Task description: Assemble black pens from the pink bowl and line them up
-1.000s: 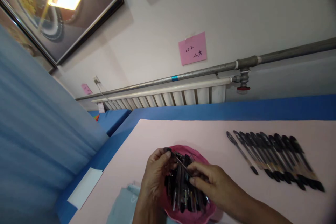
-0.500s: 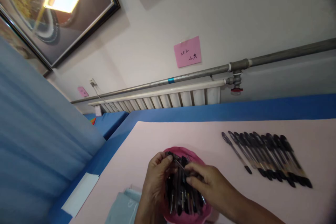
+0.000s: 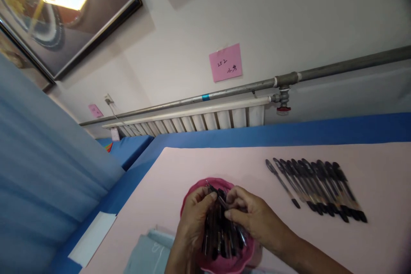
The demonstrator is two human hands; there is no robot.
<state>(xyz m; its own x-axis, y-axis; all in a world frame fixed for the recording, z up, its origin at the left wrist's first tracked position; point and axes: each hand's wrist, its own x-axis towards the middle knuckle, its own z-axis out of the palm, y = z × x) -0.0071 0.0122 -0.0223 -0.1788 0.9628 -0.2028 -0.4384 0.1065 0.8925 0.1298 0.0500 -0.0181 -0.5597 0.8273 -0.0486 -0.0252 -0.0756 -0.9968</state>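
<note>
Above a pink basket [image 3: 189, 192] with a wavy rim, my left hand [image 3: 197, 214] is closed, thumb and fingers pinching one end of a dark pen [image 3: 221, 201]. My right hand [image 3: 250, 214] is closed too, its thumb and fingertips on the pen's other end. The fingers partly hide this pen, and its details are blurred. Below both hands, the basket holds many loose black and clear pens [image 3: 221, 239]. To the right, a row of capped black pens [image 3: 321, 188] lies slanted side by side, with a single pen [image 3: 282, 183] slightly apart at its left end.
A pale pink sheet [image 3: 192, 160] covers the blue table [image 3: 224, 137]. Left of the basket lies a light blue packet [image 3: 147, 252], and farther left a white paper [image 3: 93, 237]. A blue curtain [image 3: 48, 171] hangs at the left. Behind run a radiator [image 3: 205, 122] and a pipe [image 3: 237, 90].
The view has shifted slightly, so the row of pens appears farther left. My right hand has moved a little up along the pen; both hands remain over the basket.
</note>
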